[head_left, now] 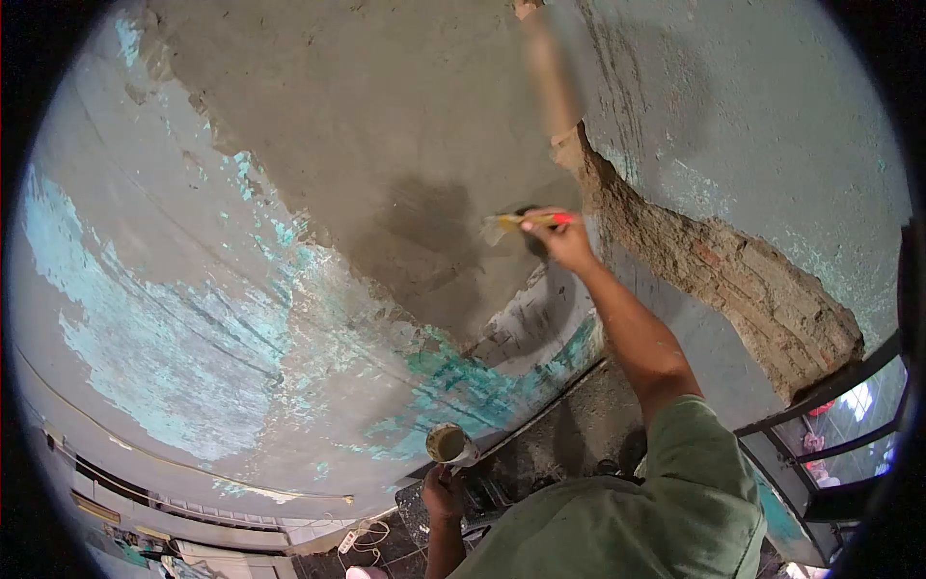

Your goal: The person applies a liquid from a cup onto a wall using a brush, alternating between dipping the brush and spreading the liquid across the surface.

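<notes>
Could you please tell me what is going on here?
A person is working at a wall with a paintbrush, held in the right hand against or close to the grey-brown plaster. The left hand holds a small container lower down. Part of the plaster looks darker, perhaps damp. Flaking turquoise paint lies to one side, and a rough strip of exposed masonry to the other.

Room interior under repair, type otherwise not determinable: wall (231, 357) partly coated in fresh grey plaster (338, 106); turquoise paint (164, 357) peeling at left; rough masonry (719, 256) exposed at right; dark tiled floor (400, 555) and power strip (348, 541) seen at bottom.
</notes>
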`<state>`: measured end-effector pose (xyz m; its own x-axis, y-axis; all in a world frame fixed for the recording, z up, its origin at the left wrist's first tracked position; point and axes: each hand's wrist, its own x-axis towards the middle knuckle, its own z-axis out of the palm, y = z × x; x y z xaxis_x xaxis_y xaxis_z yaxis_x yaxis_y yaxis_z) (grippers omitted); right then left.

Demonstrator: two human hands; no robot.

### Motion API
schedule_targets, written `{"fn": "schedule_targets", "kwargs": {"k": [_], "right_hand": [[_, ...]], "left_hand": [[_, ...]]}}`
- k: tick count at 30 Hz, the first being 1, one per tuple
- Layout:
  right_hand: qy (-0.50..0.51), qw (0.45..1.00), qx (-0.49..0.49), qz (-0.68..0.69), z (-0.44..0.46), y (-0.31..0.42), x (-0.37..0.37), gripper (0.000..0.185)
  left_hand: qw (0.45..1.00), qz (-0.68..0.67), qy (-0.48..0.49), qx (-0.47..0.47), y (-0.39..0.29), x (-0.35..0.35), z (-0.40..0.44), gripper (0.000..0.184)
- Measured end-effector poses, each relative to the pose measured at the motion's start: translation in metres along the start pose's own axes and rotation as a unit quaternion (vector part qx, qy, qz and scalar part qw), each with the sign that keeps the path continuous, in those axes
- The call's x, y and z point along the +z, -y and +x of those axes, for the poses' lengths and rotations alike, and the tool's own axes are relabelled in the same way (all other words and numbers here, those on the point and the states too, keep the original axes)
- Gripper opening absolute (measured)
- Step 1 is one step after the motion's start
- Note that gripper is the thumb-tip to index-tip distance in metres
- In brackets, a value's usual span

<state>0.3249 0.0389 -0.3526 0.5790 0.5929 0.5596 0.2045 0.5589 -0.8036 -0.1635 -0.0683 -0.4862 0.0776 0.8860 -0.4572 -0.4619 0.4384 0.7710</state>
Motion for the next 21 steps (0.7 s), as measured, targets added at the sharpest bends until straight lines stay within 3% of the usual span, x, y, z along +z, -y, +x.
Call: {"fn": "schedule_targets", "kwargs": {"k": [2, 5, 8, 10, 11, 13, 14, 16, 19, 21], "right_hand": [[-0.047, 0.998, 0.014, -0.041, 0.01, 0.008, -0.027, 0.027], [-0.188, 0.976, -0.047, -0.099, 0.016, 0.006, -0.052, 0.023], [-0.37, 0.902, -0.104, -0.198, 0.015, 0.019, -0.042, 0.017], [-0.356, 0.885, -0.22, -0.206, 0.014, 0.01, -0.009, 0.009], [-0.318, 0.91, -0.179, -0.196, 0.001, 0.011, 0.021, 0.009], [-0.199, 0.925, -0.199, -0.255, -0.027, 0.006, 0.074, 0.022], [-0.197, 0.888, -0.264, -0.321, -0.044, 0.028, 0.096, 0.028], [-0.124, 0.933, -0.228, -0.25, -0.068, 0.038, 0.124, 0.026], [0.03, 0.948, -0.23, -0.216, -0.089, 0.06, 0.126, 0.022], [0.043, 0.968, -0.214, -0.12, -0.074, 0.059, 0.117, 0.022]], "left_hand": [[1.0, 0.024, -0.004, 0.018, 0.005, 0.0, -0.006, 0.009], [0.999, 0.031, -0.006, 0.036, 0.008, -0.006, -0.013, 0.009], [0.998, 0.043, -0.027, 0.039, 0.01, -0.007, -0.023, 0.009], [0.997, 0.054, -0.043, 0.036, 0.011, -0.006, -0.027, 0.009], [0.997, 0.054, -0.048, 0.034, 0.012, -0.006, -0.028, 0.01], [0.997, 0.055, -0.049, 0.028, 0.013, -0.006, -0.03, 0.01], [0.997, 0.054, -0.044, 0.024, 0.014, -0.005, -0.03, 0.01], [0.997, 0.06, -0.044, 0.025, 0.014, 0.002, -0.032, 0.01], [0.997, 0.062, -0.029, 0.027, 0.01, 0.012, -0.031, 0.011], [0.999, 0.033, 0.017, 0.007, 0.011, 0.007, -0.023, 0.012]]}}
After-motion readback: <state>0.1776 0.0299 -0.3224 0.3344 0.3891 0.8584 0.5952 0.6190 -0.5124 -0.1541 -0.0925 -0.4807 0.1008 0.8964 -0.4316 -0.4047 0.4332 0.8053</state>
